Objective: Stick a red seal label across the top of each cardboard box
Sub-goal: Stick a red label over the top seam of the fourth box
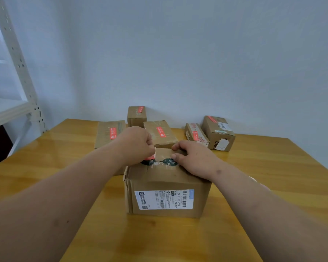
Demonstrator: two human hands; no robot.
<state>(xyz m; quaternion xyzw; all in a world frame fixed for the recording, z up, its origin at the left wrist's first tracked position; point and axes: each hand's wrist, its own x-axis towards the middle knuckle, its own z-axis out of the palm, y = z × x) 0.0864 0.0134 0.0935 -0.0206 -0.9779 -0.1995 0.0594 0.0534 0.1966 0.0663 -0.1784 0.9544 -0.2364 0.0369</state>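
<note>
The nearest cardboard box (165, 188) stands on the wooden table (273, 167), shipping label facing the wearer, torn dark tape along its top seam. The left hand (134, 143) is curled, fingertips pinching a red seal label (150, 157) that shows only as a small red patch just below those fingers, at the left end of the top face. A pale edge, probably backing or the label's underside, rises beside the fingertips. The right hand (193, 157) lies on the right part of the top, fingers bent over the flap and pressing it down; whether it also grips the label cannot be told.

Five boxes beyond the fingers, by the wall, already carry red labels.

Judgement: the label is being laid. Recommended: keep the flap held flat, draw the label taut across the seam toward the right-hand fingers, then smooth from the pinched end outward to avoid creases over the ragged tape.
</note>
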